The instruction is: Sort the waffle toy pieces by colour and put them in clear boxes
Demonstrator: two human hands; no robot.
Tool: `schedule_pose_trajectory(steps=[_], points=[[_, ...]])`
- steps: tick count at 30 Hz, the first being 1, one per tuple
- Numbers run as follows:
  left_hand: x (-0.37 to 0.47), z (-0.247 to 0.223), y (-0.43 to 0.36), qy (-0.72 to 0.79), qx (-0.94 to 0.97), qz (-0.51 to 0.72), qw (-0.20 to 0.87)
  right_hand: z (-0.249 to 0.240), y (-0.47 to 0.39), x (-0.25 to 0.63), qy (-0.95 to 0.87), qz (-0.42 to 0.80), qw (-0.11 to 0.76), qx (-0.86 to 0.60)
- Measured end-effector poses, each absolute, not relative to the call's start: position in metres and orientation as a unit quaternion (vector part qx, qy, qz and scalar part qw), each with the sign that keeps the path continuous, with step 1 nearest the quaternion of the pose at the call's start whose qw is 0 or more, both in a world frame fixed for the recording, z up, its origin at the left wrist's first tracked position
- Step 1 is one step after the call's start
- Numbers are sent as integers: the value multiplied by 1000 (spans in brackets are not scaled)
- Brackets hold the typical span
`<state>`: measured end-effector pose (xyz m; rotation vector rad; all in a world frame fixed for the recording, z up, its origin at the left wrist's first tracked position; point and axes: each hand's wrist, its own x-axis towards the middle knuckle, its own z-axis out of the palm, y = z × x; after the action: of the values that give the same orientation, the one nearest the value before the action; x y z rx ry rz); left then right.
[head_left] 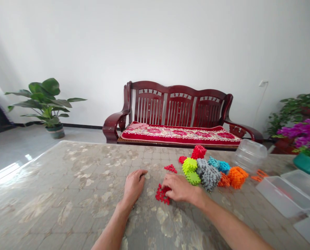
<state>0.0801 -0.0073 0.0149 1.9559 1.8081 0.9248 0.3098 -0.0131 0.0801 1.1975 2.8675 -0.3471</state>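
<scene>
My right hand (179,188) reaches over red interlocking plastic pieces (160,193) on the table. Its fingers are curled down onto one of them, and the fingertips partly hide the piece. To the left, my left hand (133,184) rests on the tabletop with fingers loosely bent and thumb apart, nothing visible in it. Another flat red group (170,168) lies just beyond my right hand. Close by on the right stand stacks of lime-green pieces (190,170), grey pieces (209,176), blue pieces (224,166) and orange pieces (237,177). A red stack (198,151) is behind them.
A clear plastic jar (251,154) and loose orange pieces (259,175) sit right of the stacks. Translucent bins (280,198) and purple flowers (307,133) are at the right edge. Beyond the patterned table (66,187) stands a wooden bench (176,107).
</scene>
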Motion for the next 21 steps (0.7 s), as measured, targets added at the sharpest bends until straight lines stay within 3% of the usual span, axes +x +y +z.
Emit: schedule_pose_trajectory(steps=[5, 16, 21], points=[[80, 14, -7, 628, 686, 329, 162, 83, -17, 302, 912, -15, 43, 409], [79, 11, -6, 631, 684, 330, 162, 93, -16, 288, 926, 37, 109, 360], [79, 11, -6, 629, 686, 331, 156, 96, -13, 289, 923, 26, 99, 372]])
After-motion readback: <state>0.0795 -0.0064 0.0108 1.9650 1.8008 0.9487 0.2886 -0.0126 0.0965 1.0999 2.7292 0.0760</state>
